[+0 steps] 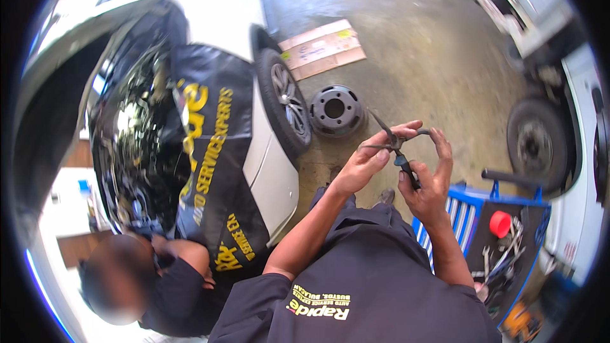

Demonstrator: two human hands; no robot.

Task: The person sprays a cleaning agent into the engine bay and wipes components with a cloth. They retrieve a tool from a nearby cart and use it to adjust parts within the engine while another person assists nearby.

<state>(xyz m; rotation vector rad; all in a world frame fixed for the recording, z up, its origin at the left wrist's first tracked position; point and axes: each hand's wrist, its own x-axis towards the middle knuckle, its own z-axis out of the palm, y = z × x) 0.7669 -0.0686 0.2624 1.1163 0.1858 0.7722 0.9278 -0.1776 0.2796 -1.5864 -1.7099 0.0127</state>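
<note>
In front of my body I hold a pair of long-nosed pliers (398,144), its dark jaws spread apart toward the upper left. My left hand (365,166) pinches it around the pivot, with the fingers partly behind the tool. My right hand (431,184) is closed about the handles, which stand apart. One handle has a black and teal grip (406,169); the other, a dark curved one, reaches my right fingertips. Beyond my hands a black steel wheel rim (322,128) lies on the floor.
A white car with its hood up and a black fender cover (219,152) stands at left. Beside its engine bay is another person (184,279). A blue tool cart (473,228) with wrenches is at right, near a second vehicle's wheel (537,140). Flat cardboard (324,51) lies farther off.
</note>
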